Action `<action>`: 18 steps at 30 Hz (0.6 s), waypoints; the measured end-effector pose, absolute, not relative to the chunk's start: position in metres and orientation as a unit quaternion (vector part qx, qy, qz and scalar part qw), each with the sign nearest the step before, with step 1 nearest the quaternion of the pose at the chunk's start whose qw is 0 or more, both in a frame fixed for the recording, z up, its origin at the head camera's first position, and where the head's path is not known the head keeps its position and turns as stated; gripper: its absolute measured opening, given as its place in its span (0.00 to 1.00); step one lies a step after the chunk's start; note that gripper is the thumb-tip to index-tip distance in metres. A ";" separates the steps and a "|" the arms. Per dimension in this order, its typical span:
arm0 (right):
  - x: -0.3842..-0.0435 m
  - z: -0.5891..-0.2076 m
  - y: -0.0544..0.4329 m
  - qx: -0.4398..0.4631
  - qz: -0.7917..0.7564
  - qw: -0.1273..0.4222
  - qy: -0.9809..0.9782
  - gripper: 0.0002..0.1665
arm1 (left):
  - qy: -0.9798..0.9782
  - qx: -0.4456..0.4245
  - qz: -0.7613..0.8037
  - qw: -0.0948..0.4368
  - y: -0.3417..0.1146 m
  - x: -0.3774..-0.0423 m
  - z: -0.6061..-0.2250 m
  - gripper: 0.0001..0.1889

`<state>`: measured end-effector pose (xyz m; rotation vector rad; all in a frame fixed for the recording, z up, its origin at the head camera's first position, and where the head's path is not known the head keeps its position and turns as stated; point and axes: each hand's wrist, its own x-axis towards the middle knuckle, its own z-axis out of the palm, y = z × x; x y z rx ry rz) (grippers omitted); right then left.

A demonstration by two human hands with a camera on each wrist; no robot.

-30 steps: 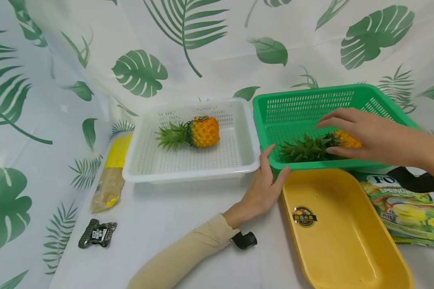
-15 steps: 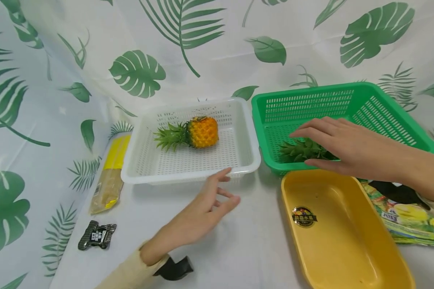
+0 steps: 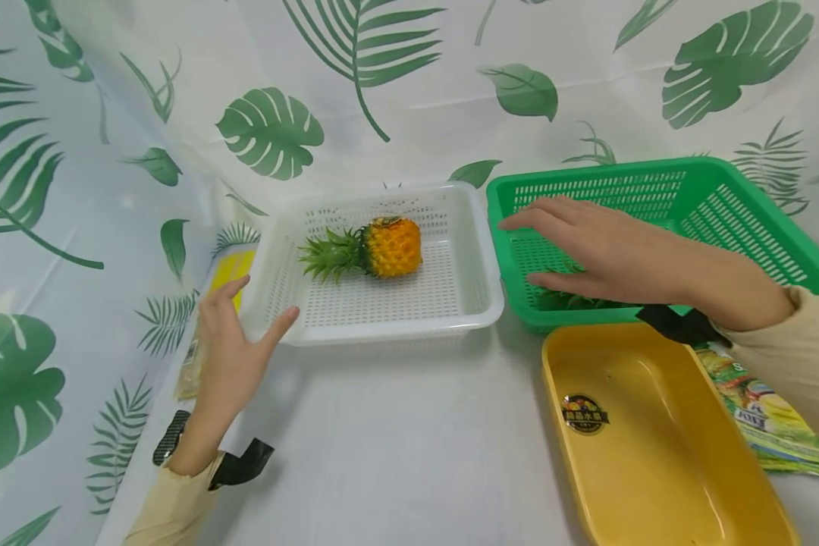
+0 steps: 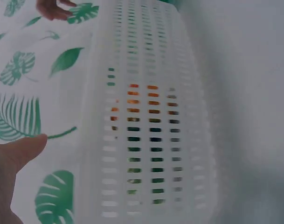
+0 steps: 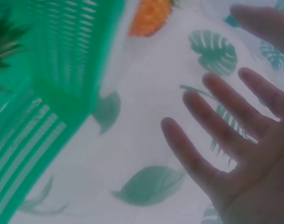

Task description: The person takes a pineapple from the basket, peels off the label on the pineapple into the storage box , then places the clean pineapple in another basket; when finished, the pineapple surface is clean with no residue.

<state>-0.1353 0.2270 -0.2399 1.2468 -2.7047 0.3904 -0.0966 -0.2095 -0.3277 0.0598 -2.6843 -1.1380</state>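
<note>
A pineapple with a leafy crown lies on its side in the white slotted basket. My left hand, thumb and fingers spread, is at that basket's left front corner; contact with the rim is unclear. The left wrist view shows the basket's slotted side and my left thumb. My right hand hovers over the green basket with fingers extended and nothing held. Beneath it, a second pineapple's leaves show; its body is hidden. In the right wrist view, the spread fingers hold nothing.
A yellow tub stands in front of the green basket. Right of it lies a colourful printed packet, partly covered by the right sleeve. Behind the left hand are a yellow-topped bag and a small black packet. A leaf-print cloth hangs behind.
My left hand has left the gap between the baskets and swung left to the white basket's left corner. My right hand has shifted left over the green basket, covering more of the pineapple.
</note>
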 end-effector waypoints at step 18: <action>-0.230 -0.226 0.143 0.371 0.249 -0.058 -0.893 0.33 | -0.812 0.114 -0.569 0.061 -0.216 -0.111 -0.366 0.58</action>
